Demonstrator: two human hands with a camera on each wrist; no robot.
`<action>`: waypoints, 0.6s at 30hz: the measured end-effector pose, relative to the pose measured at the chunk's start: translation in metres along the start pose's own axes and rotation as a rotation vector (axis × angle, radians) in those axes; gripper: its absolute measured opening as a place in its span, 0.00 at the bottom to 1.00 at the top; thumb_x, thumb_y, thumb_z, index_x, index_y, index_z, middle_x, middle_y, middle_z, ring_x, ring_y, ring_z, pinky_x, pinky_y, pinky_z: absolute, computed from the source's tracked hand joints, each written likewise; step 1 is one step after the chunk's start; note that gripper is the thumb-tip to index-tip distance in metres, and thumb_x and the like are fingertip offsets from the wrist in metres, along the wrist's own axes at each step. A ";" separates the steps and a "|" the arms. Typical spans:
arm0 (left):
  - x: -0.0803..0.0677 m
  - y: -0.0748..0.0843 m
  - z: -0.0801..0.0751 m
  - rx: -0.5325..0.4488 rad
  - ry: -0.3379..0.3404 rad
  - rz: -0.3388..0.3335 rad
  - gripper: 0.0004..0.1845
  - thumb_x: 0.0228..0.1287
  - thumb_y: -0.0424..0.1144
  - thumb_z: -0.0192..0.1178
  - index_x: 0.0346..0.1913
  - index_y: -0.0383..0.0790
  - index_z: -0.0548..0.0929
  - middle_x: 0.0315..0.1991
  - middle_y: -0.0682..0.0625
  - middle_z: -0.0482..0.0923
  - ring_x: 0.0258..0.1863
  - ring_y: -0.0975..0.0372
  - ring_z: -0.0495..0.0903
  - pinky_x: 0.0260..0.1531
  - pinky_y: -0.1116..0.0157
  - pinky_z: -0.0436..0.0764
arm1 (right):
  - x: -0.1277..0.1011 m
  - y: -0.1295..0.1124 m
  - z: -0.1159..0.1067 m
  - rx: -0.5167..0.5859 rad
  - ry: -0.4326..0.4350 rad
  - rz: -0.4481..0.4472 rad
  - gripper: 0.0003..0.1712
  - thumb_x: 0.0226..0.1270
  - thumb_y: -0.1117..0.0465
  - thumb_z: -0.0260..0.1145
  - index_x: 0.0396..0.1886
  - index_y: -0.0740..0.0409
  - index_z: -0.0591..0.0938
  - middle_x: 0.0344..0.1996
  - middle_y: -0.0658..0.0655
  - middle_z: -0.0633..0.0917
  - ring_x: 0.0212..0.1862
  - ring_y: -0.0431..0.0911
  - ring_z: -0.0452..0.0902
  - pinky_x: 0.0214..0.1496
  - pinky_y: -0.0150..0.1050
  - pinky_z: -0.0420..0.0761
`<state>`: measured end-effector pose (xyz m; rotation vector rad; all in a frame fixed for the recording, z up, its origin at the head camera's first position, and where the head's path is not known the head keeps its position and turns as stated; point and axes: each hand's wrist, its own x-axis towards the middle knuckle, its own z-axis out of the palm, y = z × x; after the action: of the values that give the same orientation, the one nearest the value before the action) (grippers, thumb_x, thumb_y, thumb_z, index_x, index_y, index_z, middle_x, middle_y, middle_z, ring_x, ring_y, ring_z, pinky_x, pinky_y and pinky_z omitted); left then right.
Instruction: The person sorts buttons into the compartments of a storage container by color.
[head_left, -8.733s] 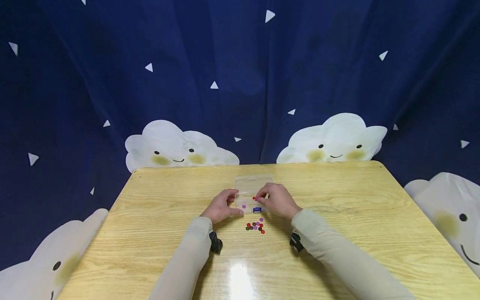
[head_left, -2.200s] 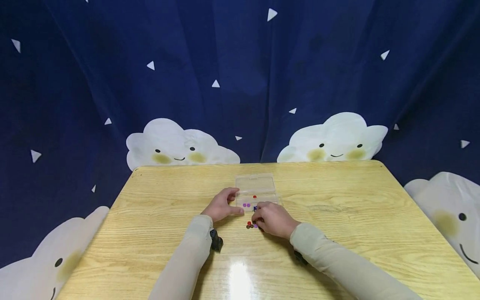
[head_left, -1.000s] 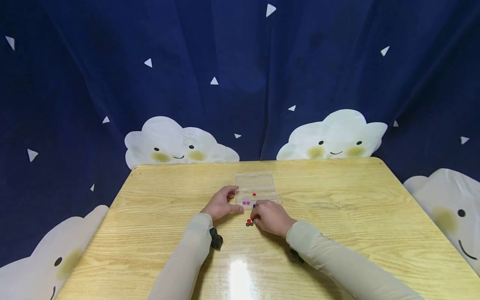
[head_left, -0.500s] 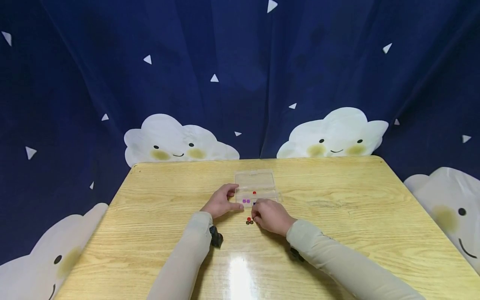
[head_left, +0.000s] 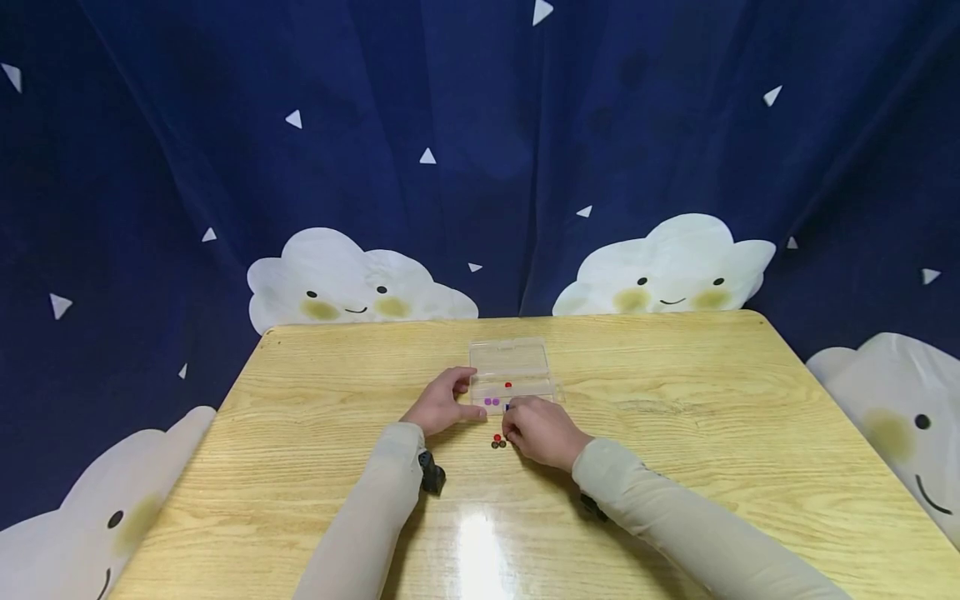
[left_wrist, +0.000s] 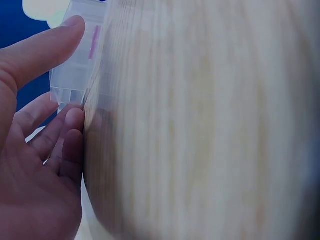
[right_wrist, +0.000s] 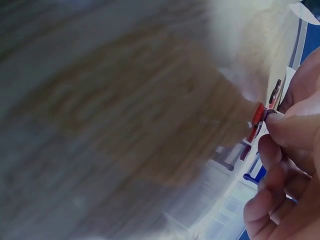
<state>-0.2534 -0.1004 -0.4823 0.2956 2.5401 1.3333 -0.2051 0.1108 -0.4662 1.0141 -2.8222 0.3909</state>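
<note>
A wooden table (head_left: pixel 315 467) fills the lower half of the head view, backed by a dark blue curtain (head_left: pixel 480 150) printed with smiling clouds. Near the middle of the table, toward its far edge, lies a clear compartment box (head_left: pixel 512 371) with its lid folded back; two purple beads (head_left: pixel 491 402) and one red bead (head_left: pixel 508 385) sit inside it. The left hand (head_left: pixel 441 406) holds the box's left side, thumb along the near edge and fingers at the far one, which the left wrist view shows close up, the thumb (left_wrist: pixel 47 47) flat on the plastic. The right hand (head_left: pixel 542 430) rests just in front of the box, fingers curled over a small cluster of loose beads (head_left: pixel 498 442). Only the right wrist view shows its fingertips (right_wrist: pixel 290 127) pinching a dark bead (right_wrist: pixel 274 95) beside a red one (right_wrist: pixel 257 114).
</note>
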 end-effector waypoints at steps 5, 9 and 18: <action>0.000 0.001 0.000 -0.005 0.002 -0.006 0.42 0.54 0.41 0.75 0.72 0.47 0.69 0.63 0.48 0.73 0.61 0.54 0.72 0.62 0.54 0.73 | 0.000 -0.001 0.000 0.002 0.017 -0.001 0.09 0.57 0.65 0.71 0.21 0.49 0.84 0.26 0.45 0.80 0.31 0.40 0.75 0.31 0.34 0.76; 0.000 0.000 0.001 -0.006 0.003 -0.004 0.42 0.53 0.41 0.76 0.72 0.47 0.68 0.64 0.47 0.73 0.62 0.53 0.72 0.63 0.53 0.73 | 0.000 -0.001 0.000 0.004 0.022 0.002 0.09 0.55 0.65 0.71 0.20 0.48 0.83 0.25 0.44 0.79 0.31 0.39 0.74 0.31 0.34 0.75; 0.000 -0.001 0.001 -0.010 0.010 -0.003 0.42 0.53 0.42 0.76 0.72 0.47 0.69 0.64 0.47 0.73 0.61 0.53 0.72 0.63 0.53 0.73 | -0.001 0.000 0.000 -0.010 0.029 -0.024 0.09 0.53 0.65 0.71 0.20 0.48 0.83 0.25 0.45 0.79 0.30 0.39 0.73 0.32 0.34 0.75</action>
<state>-0.2534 -0.0997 -0.4838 0.2836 2.5403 1.3489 -0.2044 0.1113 -0.4662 1.0304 -2.7814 0.3851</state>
